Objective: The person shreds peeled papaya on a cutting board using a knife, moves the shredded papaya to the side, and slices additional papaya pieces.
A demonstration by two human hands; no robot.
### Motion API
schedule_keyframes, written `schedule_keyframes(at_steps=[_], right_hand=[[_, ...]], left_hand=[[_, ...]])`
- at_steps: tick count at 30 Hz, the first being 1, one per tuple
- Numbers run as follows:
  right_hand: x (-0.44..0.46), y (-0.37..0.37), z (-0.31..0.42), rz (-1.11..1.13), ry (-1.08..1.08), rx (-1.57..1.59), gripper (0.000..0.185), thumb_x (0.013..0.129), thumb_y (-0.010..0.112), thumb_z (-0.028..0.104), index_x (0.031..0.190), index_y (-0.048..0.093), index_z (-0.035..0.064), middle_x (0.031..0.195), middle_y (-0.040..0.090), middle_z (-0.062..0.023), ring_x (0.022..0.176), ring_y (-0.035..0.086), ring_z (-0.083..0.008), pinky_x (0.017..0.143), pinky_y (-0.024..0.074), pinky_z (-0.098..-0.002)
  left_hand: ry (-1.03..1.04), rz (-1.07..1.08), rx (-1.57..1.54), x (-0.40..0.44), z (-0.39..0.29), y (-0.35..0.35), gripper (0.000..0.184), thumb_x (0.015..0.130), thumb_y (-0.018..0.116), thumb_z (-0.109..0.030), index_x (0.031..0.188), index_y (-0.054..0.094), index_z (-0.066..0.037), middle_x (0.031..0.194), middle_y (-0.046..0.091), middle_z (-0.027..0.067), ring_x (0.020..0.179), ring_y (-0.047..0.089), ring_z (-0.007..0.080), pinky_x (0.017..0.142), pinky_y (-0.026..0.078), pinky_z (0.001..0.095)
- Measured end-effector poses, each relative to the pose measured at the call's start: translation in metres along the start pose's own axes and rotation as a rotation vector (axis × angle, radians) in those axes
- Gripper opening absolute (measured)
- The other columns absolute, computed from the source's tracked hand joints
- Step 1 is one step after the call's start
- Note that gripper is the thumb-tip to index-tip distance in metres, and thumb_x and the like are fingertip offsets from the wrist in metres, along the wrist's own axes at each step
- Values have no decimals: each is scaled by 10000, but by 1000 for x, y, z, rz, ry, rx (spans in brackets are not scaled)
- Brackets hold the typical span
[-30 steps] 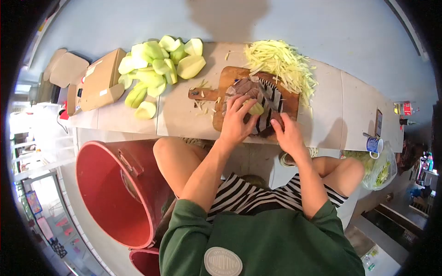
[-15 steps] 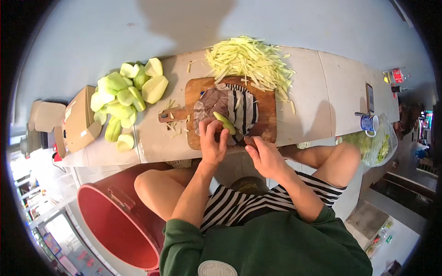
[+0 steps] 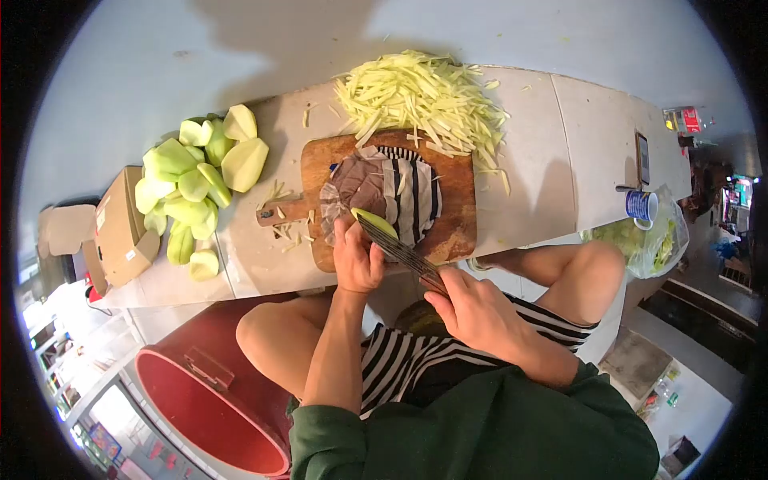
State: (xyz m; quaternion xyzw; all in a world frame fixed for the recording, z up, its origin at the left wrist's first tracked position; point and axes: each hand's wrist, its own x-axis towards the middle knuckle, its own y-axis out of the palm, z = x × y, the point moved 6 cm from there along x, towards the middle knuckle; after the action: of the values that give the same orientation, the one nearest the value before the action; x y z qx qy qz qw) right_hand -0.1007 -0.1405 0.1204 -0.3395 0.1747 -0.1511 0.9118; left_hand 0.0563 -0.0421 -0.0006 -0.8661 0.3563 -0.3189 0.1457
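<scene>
My left hand [image 3: 358,260] is closed around a peeled piece of green fruit [image 3: 376,222], perhaps green mango, near the front of the cutting board. In my right hand [image 3: 472,312] is a knife [image 3: 402,254], its dark blade slanting up and left across the fruit piece. Fingers of my left hand lie close beside the blade and are partly hidden by it. Behind the fruit, a folded cloth [image 3: 410,196] with brown and black-and-white striped parts rests on the wooden cutting board [image 3: 456,224]. A few pale shreds lie on the cloth.
A heap of cut strips [image 3: 416,96] sits behind the board. Peeled fruit pieces [image 3: 192,186] are piled at left, next to a cardboard box [image 3: 128,228]. A red bin [image 3: 208,408] stands below the table. Rightward are a blue mug [image 3: 642,206], a phone [image 3: 642,158] and a plastic bag [image 3: 664,240].
The knife has swung from the fruit's right side to lie across it, its blade now broadly visible. My right hand moved down slightly. The whole view has shifted a little.
</scene>
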Motion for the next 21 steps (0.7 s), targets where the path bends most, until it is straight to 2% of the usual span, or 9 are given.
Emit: schedule_keyframes(at_steps=[2, 10, 12, 14, 17, 20, 21], right_hand=[[1, -4, 4, 88, 90, -64, 246, 966, 668, 172, 1010, 516, -17, 870, 661, -237, 721, 662, -452, 579, 534, -483], [12, -3, 0, 129, 66, -63, 262, 959, 675, 168, 1017, 506, -25, 836, 659, -237, 694, 657, -452, 551, 526, -489], [16, 1, -5, 156, 85, -69, 264, 958, 676, 165, 1008, 504, -28, 827, 657, -239, 690, 654, -455, 549, 522, -493], [27, 8, -11, 19, -64, -68, 305, 979, 653, 253, 976, 501, -12, 784, 656, -223, 624, 664, -420, 505, 538, -473], [39, 31, -40, 39, -45, -133, 290, 973, 659, 232, 973, 504, -13, 729, 643, -226, 632, 662, -429, 518, 532, -480], [37, 20, -24, 64, -7, -156, 297, 971, 663, 232, 971, 501, -17, 740, 644, -233, 639, 661, -440, 517, 524, -491], [33, 10, -12, 14, -64, -92, 308, 974, 660, 243, 966, 498, -20, 748, 643, -239, 641, 665, -441, 513, 524, -492]], left_hand=[[10, -7, 1, 1, 0, 1, 378, 996, 525, -308, 1226, 475, -13, 943, 555, 164, 840, 480, 355, 738, 439, 482], [-81, 14, -21, -3, 6, 2, 389, 993, 522, -311, 1237, 481, -11, 1026, 592, 187, 870, 493, 391, 758, 446, 499], [-24, -20, -5, -2, 4, 2, 369, 977, 556, -285, 1227, 488, -23, 1031, 568, 199, 867, 502, 398, 741, 451, 488], [-87, -3, -24, -7, 8, 3, 358, 968, 571, -267, 1223, 494, -28, 1040, 560, 208, 866, 504, 399, 735, 453, 483], [-136, 44, -32, -18, 10, 2, 339, 956, 595, -238, 1210, 502, -34, 1052, 550, 221, 868, 507, 399, 730, 456, 478], [-134, 39, -8, -12, 7, 2, 315, 958, 596, -239, 1185, 511, -37, 1058, 551, 224, 869, 508, 399, 732, 459, 479], [-95, 18, -6, -4, 6, 2, 336, 990, 558, -284, 1189, 502, -18, 1018, 550, 222, 874, 518, 399, 765, 451, 482]])
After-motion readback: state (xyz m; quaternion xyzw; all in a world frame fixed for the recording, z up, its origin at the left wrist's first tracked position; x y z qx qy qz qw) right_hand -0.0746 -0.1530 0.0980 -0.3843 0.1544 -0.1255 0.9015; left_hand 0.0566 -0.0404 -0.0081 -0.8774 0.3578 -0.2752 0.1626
